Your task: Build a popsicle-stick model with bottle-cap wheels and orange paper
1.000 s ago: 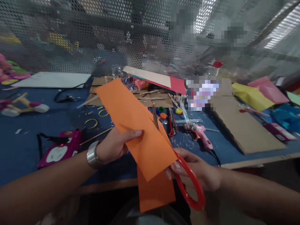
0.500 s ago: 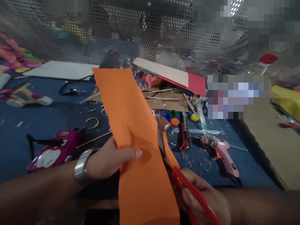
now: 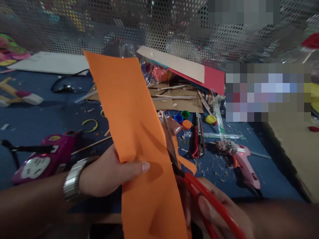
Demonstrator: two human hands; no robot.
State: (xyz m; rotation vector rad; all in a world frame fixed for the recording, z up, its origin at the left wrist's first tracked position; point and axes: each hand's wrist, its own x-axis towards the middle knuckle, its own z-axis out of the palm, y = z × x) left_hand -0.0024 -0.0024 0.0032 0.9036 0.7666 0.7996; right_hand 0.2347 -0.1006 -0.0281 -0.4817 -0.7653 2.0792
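A long orange foam sheet (image 3: 129,99) is held upright in front of me. My left hand (image 3: 107,171) grips its left edge, thumb across the front and fingers hidden behind. In my right hand (image 3: 216,202) are red-handled scissors (image 3: 204,192), with their blades along the sheet's right edge. A narrow orange strip (image 3: 185,162) hangs beyond the blades, curling to the right. How far the blades are parted is hard to see.
A pink glue gun (image 3: 245,162) and a red box cutter (image 3: 198,136) lie on the right. Small colored caps (image 3: 185,115) sit behind the scissors. At left rests a purple device (image 3: 47,156). Cardboard (image 3: 291,159) fills the right side; a perforated metal screen (image 3: 174,26) stands behind.
The view has shifted, so the table things sit differently in the picture. The scissors are farther up along the sheet's edge, and the cut strip bends out more to the right.
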